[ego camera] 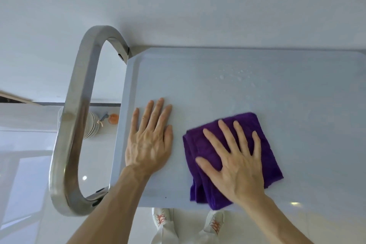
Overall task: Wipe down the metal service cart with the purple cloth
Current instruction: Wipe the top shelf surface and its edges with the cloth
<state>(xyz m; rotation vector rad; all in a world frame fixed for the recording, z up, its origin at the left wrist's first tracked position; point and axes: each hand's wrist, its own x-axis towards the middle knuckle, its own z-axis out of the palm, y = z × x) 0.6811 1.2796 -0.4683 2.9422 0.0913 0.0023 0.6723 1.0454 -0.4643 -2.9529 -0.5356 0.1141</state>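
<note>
Cart (257,89) right end cut off; cloth (265,144) part-covered.

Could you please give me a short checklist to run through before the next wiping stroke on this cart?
1. Right hand flat on the purple cloth: ok.
2. Cloth folded and lying on the cart top: ok.
3. Left hand flat on the top, bracing: ok.
4. Droplets beyond the cloth wiped: not ok.
5. Handle wiped: cannot tell.
</note>
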